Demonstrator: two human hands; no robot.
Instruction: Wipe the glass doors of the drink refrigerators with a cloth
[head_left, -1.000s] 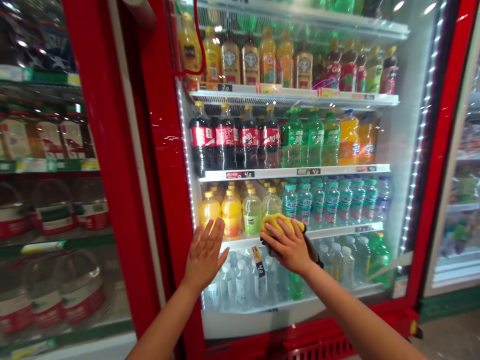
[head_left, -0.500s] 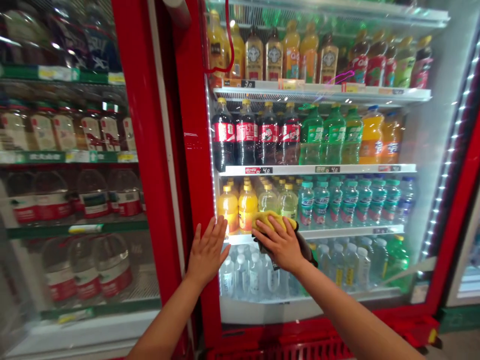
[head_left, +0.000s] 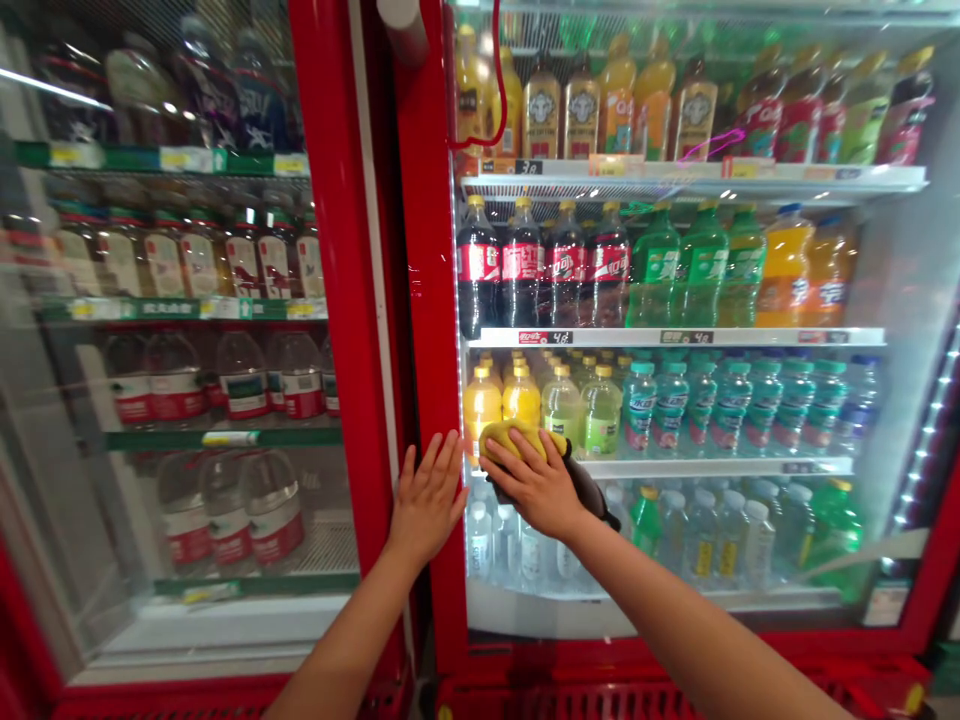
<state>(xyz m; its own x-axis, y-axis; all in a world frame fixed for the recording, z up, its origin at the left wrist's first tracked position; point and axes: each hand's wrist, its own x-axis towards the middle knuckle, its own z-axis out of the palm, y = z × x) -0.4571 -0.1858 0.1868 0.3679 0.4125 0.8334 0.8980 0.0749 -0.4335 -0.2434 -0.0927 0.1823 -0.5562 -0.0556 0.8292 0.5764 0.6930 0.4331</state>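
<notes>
My left hand lies flat with fingers apart against the red door frame of the right-hand drinks cooler, at the left edge of its glass. Beside it, my right hand presses a yellow and dark grey cloth to the glass door, its fingers spread over the bundle. The cloth's yellow side shows above the fingers, and part of it is hidden under the palm. Behind the glass at that height stand yellow-capped juice bottles and clear bottles on the shelf below.
Several shelves hold cola bottles, green soda bottles and teal-capped bottles. To the left stands another red-framed cooler with large water bottles. A grey round handle juts out at the top. Red line markings show on the glass.
My right hand has slid the cloth left across the glass, from in front of the pale green bottles toward the yellow ones. The view has turned left, showing more of the left cooler.
</notes>
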